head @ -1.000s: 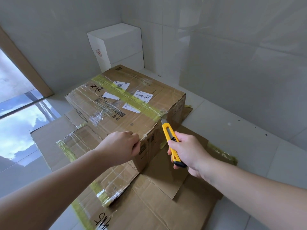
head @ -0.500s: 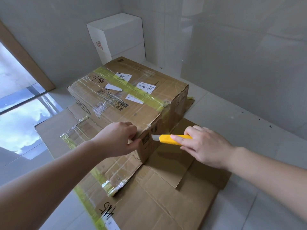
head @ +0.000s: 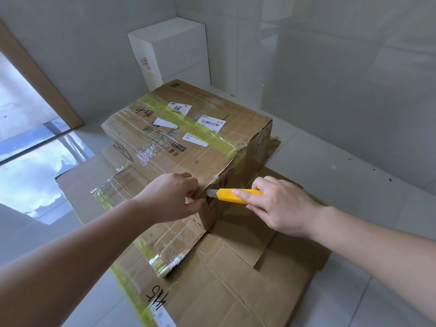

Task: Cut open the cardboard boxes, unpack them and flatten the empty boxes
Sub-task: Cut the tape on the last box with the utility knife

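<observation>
Taped cardboard box (head: 188, 147) on flattened cardboard (head: 236, 279) on the floor. The left hand (head: 172, 199) pinches the near top corner, fingers curled; the right hand (head: 278, 204) is wrapped round a yellow utility knife (head: 236, 195), its blade tip just right of the left fingers (head: 192, 193) — at the corner seam. Advice: draw the blade shallowly, away from the bracing thumb — contents lie unseen beneath.

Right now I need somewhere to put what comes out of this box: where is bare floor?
Bare tiled floor lies right of the taped box, up to the wall. The far corner is taken by a white box. In front, flattened cardboard covers the floor, and both hands and the yellow knife crowd the near corner.
</observation>
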Motion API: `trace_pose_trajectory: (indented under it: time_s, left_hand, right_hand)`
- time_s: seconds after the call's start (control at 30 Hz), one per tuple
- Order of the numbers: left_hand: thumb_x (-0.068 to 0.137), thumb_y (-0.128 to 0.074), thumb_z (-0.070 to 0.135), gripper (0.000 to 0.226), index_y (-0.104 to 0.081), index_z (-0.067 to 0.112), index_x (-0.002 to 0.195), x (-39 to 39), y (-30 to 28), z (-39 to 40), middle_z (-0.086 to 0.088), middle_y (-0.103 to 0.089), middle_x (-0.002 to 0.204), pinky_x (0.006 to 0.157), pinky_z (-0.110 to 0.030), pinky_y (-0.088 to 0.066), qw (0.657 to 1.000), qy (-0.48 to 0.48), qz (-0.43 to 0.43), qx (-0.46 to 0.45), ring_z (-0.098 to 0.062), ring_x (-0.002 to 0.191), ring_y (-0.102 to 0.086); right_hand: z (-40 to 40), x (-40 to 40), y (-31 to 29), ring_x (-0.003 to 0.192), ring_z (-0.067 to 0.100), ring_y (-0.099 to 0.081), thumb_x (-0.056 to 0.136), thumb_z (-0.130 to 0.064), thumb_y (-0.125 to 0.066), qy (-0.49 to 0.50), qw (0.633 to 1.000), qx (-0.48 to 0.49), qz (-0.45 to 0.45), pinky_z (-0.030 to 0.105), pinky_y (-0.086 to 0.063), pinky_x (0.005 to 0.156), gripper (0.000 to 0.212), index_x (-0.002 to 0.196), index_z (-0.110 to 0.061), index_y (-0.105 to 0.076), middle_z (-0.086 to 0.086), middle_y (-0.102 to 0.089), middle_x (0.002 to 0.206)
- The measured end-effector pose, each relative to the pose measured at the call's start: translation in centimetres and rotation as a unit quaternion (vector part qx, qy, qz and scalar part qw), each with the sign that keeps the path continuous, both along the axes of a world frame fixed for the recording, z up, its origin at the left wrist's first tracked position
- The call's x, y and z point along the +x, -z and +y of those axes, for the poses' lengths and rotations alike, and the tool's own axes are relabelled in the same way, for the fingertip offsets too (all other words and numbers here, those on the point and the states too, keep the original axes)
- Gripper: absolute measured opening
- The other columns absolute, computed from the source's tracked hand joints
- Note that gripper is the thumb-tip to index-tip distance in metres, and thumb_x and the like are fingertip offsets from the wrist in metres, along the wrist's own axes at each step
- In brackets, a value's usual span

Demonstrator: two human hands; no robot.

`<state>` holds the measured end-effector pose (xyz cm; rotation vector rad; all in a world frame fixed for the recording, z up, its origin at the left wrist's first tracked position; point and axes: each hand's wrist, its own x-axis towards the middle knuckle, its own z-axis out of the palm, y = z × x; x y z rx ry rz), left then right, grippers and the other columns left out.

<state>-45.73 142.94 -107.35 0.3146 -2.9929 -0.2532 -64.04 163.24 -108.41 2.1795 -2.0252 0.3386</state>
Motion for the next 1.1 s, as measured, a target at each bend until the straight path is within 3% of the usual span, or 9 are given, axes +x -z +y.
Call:
trace_pose_trajectory:
  time_s: [0.27,0.5,0.63,0.83,0.97,1.1]
  left_hand:
    - [0.084,-0.059,0.037,0.031,-0.047,0.019,0.061,-0.6,0.4,0.3,0.007,-0.049,0.057,0.044,-0.022,-0.037,0.998,-0.017,0.013,-0.067,-0.018,0.047,-0.046]
    - [0.091,-0.034,0.033,0.029,-0.056,0.019,0.079,-2.3,0.0,1.1,0.005,-0.055,0.069,0.053,-0.025,-0.041,0.988,-0.014,-0.058,-0.142,-0.018,0.06,-0.055]
    - [0.095,-0.032,0.031,0.028,-0.054,0.017,0.086,-2.5,-0.1,1.4,0.003,-0.057,0.075,0.061,-0.029,-0.049,0.982,-0.007,-0.108,-0.152,-0.018,0.063,-0.054]
    - [0.096,-0.03,0.031,0.027,-0.052,0.015,0.092,-1.9,0.1,1.5,0.002,-0.057,0.083,0.065,-0.029,-0.049,0.982,-0.008,-0.098,-0.161,-0.018,0.067,-0.055]
    - [0.095,-0.033,0.028,0.026,-0.053,0.013,0.087,-1.7,0.2,1.4,-0.001,-0.058,0.08,0.064,-0.03,-0.049,0.985,-0.002,-0.087,-0.149,-0.02,0.065,-0.054]
    - [0.093,-0.036,0.025,0.025,-0.052,0.012,0.08,-1.7,0.2,1.4,-0.002,-0.058,0.075,0.059,-0.03,-0.047,0.987,-0.004,-0.08,-0.139,-0.02,0.058,-0.046]
  right_hand:
    - [0.0,-0.3,-0.1,0.071,0.024,-0.052,0.089,-0.027,-0.062,0.029,0.999,0.025,-0.013,0.032,-0.043,0.054,0.045,0.133,-0.024,-0.055,0.008,-0.055,0.085]
    - [-0.1,-0.3,-0.1,0.071,0.025,-0.053,0.088,-0.026,-0.063,0.041,0.998,0.036,-0.027,0.035,-0.047,0.055,0.044,0.132,-0.023,-0.057,0.008,-0.055,0.084]
    - [0.2,0.0,-0.3,0.069,0.024,-0.052,0.088,-0.026,-0.064,0.046,0.998,0.035,-0.025,0.034,-0.047,0.052,0.044,0.131,-0.023,-0.057,0.007,-0.054,0.082]
    - [0.0,0.2,-0.5,0.071,0.025,-0.053,0.088,-0.026,-0.063,0.049,0.998,0.039,-0.03,0.034,-0.046,0.052,0.044,0.132,-0.023,-0.057,0.008,-0.055,0.084]
    - [-0.5,0.6,-0.4,0.084,0.024,-0.051,0.096,-0.033,-0.046,0.076,0.995,0.062,-0.033,0.035,-0.046,0.062,0.047,0.142,-0.031,-0.041,0.006,-0.05,0.095]
    - [-1.5,1.0,-0.4,0.091,0.023,-0.048,0.098,-0.036,-0.038,0.106,0.993,0.056,-0.013,0.029,-0.036,0.064,0.048,0.146,-0.035,-0.032,0.004,-0.046,0.1]
